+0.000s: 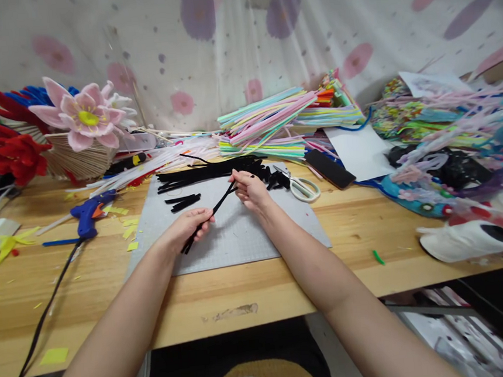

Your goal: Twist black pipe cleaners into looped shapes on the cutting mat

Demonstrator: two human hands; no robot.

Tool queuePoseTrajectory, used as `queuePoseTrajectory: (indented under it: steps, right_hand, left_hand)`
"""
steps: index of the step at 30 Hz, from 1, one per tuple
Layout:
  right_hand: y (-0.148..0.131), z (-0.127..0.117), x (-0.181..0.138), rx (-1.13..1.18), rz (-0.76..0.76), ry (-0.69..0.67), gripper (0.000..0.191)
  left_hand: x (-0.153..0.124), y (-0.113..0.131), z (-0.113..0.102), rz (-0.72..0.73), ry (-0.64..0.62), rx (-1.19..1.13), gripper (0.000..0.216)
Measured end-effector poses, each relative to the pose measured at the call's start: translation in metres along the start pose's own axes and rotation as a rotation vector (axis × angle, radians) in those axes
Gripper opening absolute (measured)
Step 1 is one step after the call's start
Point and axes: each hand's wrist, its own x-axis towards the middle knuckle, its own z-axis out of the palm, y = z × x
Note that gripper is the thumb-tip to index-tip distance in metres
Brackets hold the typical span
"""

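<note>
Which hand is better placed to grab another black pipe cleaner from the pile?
Probably the right hand. It pinches the far end of the held black pipe cleaner right beside the black pile; the left hand grips the near end, farther back over the grey mat.

Craft clutter all round — busy wooden table (226, 299)!
Blue glue gun (89, 214) lies left, scissors (302, 187) right of the grey mat (238, 236), pink flower (84, 115) behind.
</note>
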Motion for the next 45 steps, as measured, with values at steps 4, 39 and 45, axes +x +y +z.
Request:
queuePoseTrajectory:
  steps: [4,39,45]
  right_hand:
    - [0.003,0.007,-0.007,-0.072,0.054,-0.145,0.030]
    - [0.007,0.005,-0.043,-1.712,-0.744,-0.792,0.035]
    - [0.013,-0.012,-0.042,-1.660,-0.533,-0.657,0.028]
  left_hand:
    - [0.000,0.004,0.004,-0.079,-0.100,0.028,0.021]
    - [-0.014,0.023,-0.012,0.301,-0.036,1.197,0.025]
    - [-0.008,0.044,-0.041,0.117,-0.095,1.191,0.022]
